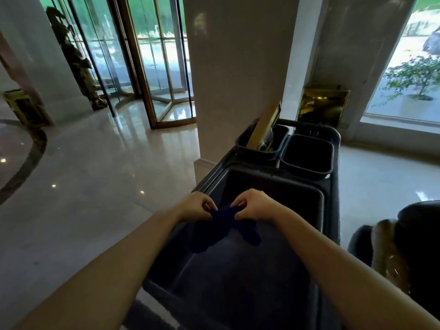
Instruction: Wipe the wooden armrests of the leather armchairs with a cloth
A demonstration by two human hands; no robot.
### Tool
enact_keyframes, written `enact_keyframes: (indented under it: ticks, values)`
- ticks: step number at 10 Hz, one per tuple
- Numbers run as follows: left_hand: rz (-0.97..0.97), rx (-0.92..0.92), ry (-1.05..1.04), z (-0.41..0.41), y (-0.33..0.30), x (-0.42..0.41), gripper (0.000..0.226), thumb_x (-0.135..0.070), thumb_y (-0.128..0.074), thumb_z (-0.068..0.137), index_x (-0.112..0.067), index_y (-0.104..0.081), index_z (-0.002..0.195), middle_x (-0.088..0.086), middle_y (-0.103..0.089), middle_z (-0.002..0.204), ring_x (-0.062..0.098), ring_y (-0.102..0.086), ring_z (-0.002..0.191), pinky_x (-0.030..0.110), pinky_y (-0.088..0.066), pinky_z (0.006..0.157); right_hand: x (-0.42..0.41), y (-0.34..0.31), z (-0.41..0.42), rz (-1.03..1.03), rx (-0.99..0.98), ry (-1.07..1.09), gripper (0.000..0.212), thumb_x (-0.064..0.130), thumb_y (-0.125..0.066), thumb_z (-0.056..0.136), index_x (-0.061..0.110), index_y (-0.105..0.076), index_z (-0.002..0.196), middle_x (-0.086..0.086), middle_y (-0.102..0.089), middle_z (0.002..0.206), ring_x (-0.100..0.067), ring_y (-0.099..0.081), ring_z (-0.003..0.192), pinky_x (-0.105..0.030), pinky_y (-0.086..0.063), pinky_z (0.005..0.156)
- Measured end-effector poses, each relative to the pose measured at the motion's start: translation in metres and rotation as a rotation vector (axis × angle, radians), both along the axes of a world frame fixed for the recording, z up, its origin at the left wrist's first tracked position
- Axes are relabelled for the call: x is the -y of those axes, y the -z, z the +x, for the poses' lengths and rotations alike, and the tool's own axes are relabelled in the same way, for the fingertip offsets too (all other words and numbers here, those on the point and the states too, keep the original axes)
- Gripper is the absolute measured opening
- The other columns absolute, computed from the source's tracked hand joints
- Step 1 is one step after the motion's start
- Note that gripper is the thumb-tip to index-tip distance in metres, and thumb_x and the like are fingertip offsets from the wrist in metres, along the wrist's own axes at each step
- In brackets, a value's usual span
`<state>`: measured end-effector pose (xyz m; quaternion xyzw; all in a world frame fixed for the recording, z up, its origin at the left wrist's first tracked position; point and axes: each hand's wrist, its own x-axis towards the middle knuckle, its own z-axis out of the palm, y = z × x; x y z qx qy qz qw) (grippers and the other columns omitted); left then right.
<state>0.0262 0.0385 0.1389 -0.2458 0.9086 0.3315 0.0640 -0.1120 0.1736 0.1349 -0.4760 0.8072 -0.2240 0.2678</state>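
A dark blue cloth hangs between my two hands over the large tray of a dark cleaning cart. My left hand pinches the cloth's upper left edge, and my right hand pinches its upper right edge. The cloth droops in two lobes below my fingers. At the right edge stands a dark leather armchair with a wooden armrest running along its near side; only part of the chair shows.
The cart carries two small dark bins at its far end, one holding a wooden-handled tool. A wide marble pillar rises just behind the cart. Polished floor spreads left toward a revolving glass door. A window is at right.
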Motion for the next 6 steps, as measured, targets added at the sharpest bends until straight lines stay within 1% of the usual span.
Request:
enact_keyframes:
  ticks: [1,2,3,4,5,6]
  values:
    - [0.041,0.015,0.052,-0.015,0.037,0.006,0.021,-0.006,-0.064,0.074,-0.011,-0.071,0.093,0.011,-0.073,0.095,0.015,-0.065,0.084,0.031,-0.053,0.084,-0.002,0.036,-0.007,0.034,-0.003,0.069,0.031,0.016,-0.068,0.074,0.019,-0.067,0.105,-0.004,-0.066,0.109,-0.014,-0.059,0.095,-0.027,-0.049,0.081]
    - [0.129,0.042,0.077,-0.026,0.08,-0.002,0.019,-0.006,-0.066,0.074,-0.01,-0.071,0.091,0.01,-0.072,0.095,0.018,-0.066,0.088,0.032,-0.053,0.086,-0.016,0.076,-0.006,0.084,0.034,0.147,0.035,0.015,-0.068,0.075,0.017,-0.065,0.109,-0.005,-0.065,0.112,-0.017,-0.059,0.099,-0.027,-0.049,0.083]
    - [0.222,0.099,0.118,-0.033,0.12,-0.016,0.019,-0.006,-0.066,0.075,-0.013,-0.07,0.093,0.007,-0.07,0.097,0.013,-0.063,0.087,0.026,-0.051,0.082,-0.036,0.112,-0.005,0.177,0.073,0.206,0.036,0.013,-0.067,0.076,0.016,-0.064,0.112,-0.005,-0.065,0.114,-0.018,-0.059,0.101,-0.027,-0.048,0.085]
    - [0.277,0.161,0.173,-0.038,0.154,-0.029,0.021,-0.008,-0.069,0.076,-0.012,-0.069,0.097,0.006,-0.069,0.102,0.006,-0.059,0.084,0.011,-0.044,0.068,-0.056,0.142,-0.003,0.268,0.111,0.253,0.037,0.011,-0.068,0.077,0.015,-0.063,0.113,-0.007,-0.064,0.117,-0.02,-0.058,0.105,-0.028,-0.045,0.091]
    - [0.3,0.217,0.221,-0.041,0.173,-0.037,0.024,-0.008,-0.07,0.075,-0.011,-0.068,0.099,0.007,-0.067,0.107,0.006,-0.057,0.087,0.015,-0.043,0.074,-0.07,0.158,0.0,0.344,0.163,0.273,0.037,0.011,-0.068,0.077,0.015,-0.062,0.114,-0.007,-0.062,0.119,-0.019,-0.057,0.108,-0.028,-0.045,0.092]
    - [0.374,0.25,0.203,-0.047,0.177,-0.037,0.027,-0.007,-0.07,0.076,-0.013,-0.064,0.101,0.007,-0.065,0.111,0.007,-0.058,0.09,0.017,-0.048,0.067,-0.075,0.162,-0.005,0.347,0.204,0.348,0.036,0.012,-0.069,0.077,0.017,-0.063,0.112,-0.006,-0.063,0.116,-0.016,-0.059,0.099,-0.027,-0.052,0.081]
